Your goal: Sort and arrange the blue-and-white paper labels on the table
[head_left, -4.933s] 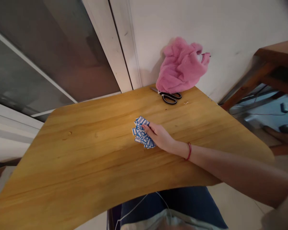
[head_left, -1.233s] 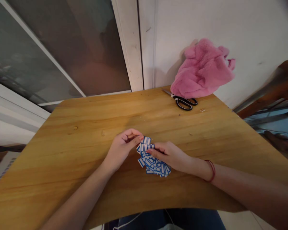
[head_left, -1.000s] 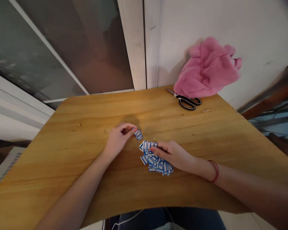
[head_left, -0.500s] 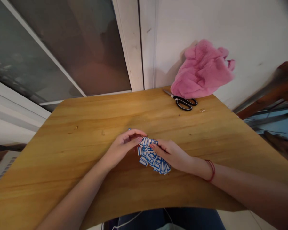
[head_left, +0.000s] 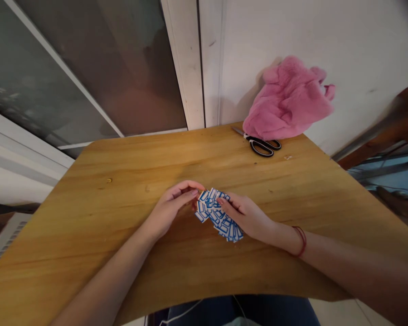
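My right hand (head_left: 250, 217) grips a fanned bunch of small white labels with blue borders (head_left: 222, 219), its thumb pressed on top of them. The labels overlap in layers and spread toward the left and downward. At the bunch's upper left edge is my left hand (head_left: 173, 206), with thumb and fingers curled together. Whether a label sits between those fingertips cannot be made out. Both hands are just above the wooden table (head_left: 149, 158).
Scissors with black handles (head_left: 263, 147) lie at the back of the table, blades partly beside a pink plush cloth (head_left: 289, 102) leaning on the wall. A tiny yellowish piece (head_left: 109, 180) lies at the left. A glass sliding door (head_left: 122, 68) stands behind.
My left fingertips have shifted slightly, staying by the bunch's edge. The labels have tilted and moved up a little in my right hand. A blue bit behind my left hand no longer shows.
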Demonstrator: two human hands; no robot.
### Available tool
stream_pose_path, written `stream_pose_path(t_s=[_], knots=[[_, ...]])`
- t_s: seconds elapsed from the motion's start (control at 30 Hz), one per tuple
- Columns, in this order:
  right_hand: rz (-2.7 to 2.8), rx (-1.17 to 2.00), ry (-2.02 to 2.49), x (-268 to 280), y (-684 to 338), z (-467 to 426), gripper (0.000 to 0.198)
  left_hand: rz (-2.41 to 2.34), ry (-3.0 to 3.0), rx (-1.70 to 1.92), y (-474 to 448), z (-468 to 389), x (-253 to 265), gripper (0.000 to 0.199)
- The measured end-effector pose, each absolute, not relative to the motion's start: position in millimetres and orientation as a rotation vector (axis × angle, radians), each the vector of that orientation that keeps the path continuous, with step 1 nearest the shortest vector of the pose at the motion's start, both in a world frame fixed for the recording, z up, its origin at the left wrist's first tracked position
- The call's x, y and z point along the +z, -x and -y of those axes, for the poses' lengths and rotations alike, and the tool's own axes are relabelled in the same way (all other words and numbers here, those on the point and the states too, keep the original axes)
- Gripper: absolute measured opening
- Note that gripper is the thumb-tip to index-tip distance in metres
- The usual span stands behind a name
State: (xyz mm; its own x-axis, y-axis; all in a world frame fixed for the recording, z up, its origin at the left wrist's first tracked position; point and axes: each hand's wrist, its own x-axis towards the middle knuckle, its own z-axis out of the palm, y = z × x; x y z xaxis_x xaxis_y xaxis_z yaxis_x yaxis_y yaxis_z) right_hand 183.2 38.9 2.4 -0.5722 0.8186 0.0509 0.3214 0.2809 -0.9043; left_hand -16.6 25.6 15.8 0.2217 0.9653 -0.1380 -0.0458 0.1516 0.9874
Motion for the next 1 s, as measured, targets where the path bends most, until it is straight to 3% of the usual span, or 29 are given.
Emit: stream_pose_path(t_s=[0.37,0.73,1.0], knots=[[1.901,1.166,1.093,1,-183,-42,0.032,-0.897,-1.050,0.940,12,-21,17,0.023],[1.838,1.111,1.209,-3,-183,-46,0.033,-0.899,-1.128,0.737,-1,-20,8,0.019],[1.797,1.161,1.197,-1,-183,-46,0.033,-1.045,-1.172,0.947,10,-25,8,0.012]])
